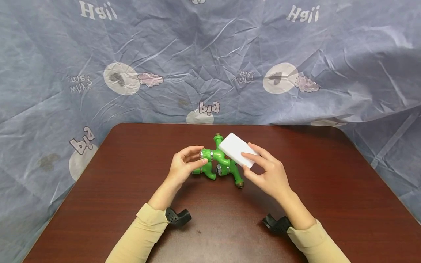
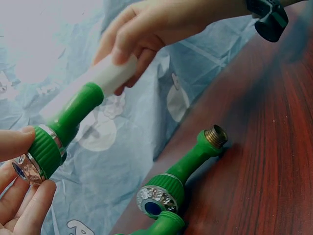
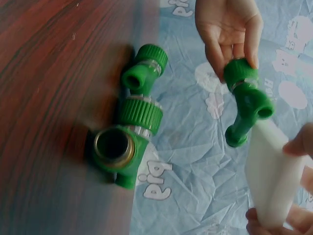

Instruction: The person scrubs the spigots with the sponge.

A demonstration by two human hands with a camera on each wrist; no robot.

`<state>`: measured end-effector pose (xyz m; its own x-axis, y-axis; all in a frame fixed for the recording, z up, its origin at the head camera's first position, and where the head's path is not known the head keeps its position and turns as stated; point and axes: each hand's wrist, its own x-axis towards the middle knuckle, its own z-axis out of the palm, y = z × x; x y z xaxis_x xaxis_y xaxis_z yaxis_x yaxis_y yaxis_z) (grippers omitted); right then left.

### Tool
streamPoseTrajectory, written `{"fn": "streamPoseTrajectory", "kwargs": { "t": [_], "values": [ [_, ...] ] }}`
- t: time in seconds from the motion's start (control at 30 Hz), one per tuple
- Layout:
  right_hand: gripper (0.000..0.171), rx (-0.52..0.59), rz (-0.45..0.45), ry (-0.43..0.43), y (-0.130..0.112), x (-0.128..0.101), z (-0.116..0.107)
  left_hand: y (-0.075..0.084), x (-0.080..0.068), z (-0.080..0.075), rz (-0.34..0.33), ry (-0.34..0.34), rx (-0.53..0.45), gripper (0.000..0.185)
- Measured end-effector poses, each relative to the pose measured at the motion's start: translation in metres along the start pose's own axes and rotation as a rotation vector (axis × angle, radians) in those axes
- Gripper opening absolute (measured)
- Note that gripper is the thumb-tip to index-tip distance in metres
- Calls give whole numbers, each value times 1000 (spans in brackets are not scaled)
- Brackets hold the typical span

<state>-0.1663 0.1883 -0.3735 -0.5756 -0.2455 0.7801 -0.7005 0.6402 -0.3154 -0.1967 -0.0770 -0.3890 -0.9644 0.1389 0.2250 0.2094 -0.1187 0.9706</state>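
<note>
My left hand (image 1: 181,164) holds a green faucet (image 1: 219,156) up off the table, thumb and fingers round its ribbed knob (image 2: 46,152). The faucet has a silver band and a bent spout. In my right hand (image 1: 271,173) is a white sponge block (image 1: 236,149), pinched between thumb and fingers. In the right wrist view the sponge (image 3: 275,171) meets the faucet's body (image 3: 249,105) near its lower end. Below them, two more green faucets lie on the table. The right one (image 1: 236,176) shows a brass threaded end; the left one (image 1: 208,171) is partly hidden by my left hand.
The dark red-brown wooden table (image 1: 131,226) has rounded far corners. Behind it hangs a wrinkled blue-grey cloth (image 1: 197,47) with printed letters and shapes. A black device is strapped to the left wrist (image 1: 177,217) and to the right wrist (image 1: 277,224).
</note>
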Motion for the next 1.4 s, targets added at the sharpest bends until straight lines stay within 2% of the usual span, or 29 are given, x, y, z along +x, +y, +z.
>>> {"fn": "streamPoseTrajectory", "kwargs": {
  "t": [0.1,0.17,0.4,0.7,0.8,0.9,1.03,1.13,1.23,1.4],
  "values": [
    [30,-20,51,29,2,0,-2,1,0,-1,8,-3,-22,41],
    [30,1,50,33,2,0,-3,2,1,-1,15,-8,-45,42],
    [32,110,-20,10,-1,0,-1,2,1,-4,44,-23,-109,42],
    [33,173,-94,61,-7,0,8,1,1,-4,95,-100,-166,42],
    [33,166,-103,77,-7,0,9,0,1,-3,103,-131,-177,41],
    [33,111,-81,88,-5,0,9,0,0,-2,109,-168,-201,38],
    [32,0,8,108,-2,-1,6,0,-1,1,111,-219,-234,34],
    [32,-48,77,136,0,0,3,1,-2,1,104,-233,-256,36],
    [32,-31,96,173,0,2,0,2,-2,0,100,-219,-277,36],
    [31,73,11,179,-4,5,-3,4,-2,-2,97,-192,-308,35]
  ]
}}
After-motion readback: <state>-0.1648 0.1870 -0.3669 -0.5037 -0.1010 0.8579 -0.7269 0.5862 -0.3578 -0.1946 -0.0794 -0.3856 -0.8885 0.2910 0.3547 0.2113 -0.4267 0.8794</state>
